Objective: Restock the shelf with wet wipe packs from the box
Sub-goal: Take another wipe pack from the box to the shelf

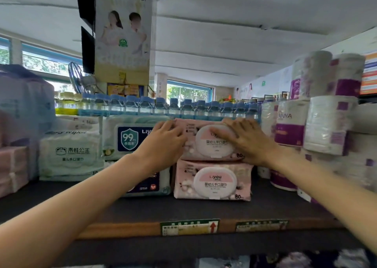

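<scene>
Presently, at frame centre, the upper pink wipe pack (pixel 212 143) sits on a second pack (pixel 212 181) on the shelf (pixel 142 208) — left hand (pixel 165 139) and right hand (pixel 242 139) flat against it, fingers extended — judged soft, light, slippery; best held by its ends.

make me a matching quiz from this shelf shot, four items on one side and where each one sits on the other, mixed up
Items:
1. upper pink pack
2. frog-logo pack
3. water bottles
4. toilet rolls

Places:
A. row behind the wipes
B. stacked at the shelf's right end
C. on the lower pink pack, under both hands
D. left of the blue-shield pack

Pairs: 1-C, 2-D, 3-A, 4-B
</scene>
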Motion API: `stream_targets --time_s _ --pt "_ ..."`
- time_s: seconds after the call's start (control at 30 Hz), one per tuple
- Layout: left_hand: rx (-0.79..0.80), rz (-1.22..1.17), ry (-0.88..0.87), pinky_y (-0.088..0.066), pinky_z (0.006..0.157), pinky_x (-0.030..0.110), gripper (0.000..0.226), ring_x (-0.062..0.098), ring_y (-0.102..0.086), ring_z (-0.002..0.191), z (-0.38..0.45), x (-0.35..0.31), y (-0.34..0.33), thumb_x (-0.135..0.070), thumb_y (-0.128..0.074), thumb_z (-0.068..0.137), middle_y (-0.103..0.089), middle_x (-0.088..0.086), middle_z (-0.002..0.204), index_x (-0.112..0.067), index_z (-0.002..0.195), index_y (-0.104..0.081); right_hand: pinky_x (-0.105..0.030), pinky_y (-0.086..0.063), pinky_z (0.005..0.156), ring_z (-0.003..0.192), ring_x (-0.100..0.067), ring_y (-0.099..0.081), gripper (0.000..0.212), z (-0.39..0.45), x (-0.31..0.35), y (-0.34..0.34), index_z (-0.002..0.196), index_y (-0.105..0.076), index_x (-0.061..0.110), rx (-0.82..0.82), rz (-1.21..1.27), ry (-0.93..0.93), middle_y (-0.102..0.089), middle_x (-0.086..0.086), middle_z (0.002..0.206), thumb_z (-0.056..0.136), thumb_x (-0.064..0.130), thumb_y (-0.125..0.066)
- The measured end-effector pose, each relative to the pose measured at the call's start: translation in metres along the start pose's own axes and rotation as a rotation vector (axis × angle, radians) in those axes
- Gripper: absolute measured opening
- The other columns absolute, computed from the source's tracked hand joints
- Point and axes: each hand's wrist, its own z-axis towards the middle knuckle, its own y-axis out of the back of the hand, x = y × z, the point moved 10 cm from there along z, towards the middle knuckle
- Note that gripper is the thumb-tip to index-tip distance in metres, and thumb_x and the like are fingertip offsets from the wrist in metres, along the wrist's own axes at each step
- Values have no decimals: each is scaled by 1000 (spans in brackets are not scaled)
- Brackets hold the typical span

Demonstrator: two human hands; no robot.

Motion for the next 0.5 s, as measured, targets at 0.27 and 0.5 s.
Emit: stream_targets --time_s 0.27,0.5 --pt "11 7 4 -25 108 47 45 33 -33 128 -10 -10 0 -20 -45 89 -35 11 140 -15 133 -40 -48 -8 118 145 -29 -1 104 -12 -2 7 141 24 40 398 60 -18 12 -5 157 85 28 -62" --pt "3 -1 -147 -29 107 42 38 26 -34 129 -32 -30 29 -26 -41 92 -38 6 138 -17 129 -43 -49 -8 116 143 -30 -10 86 -55 6 51 147 4 36 372 8 -253 -1 -8 157 89 7 -51"
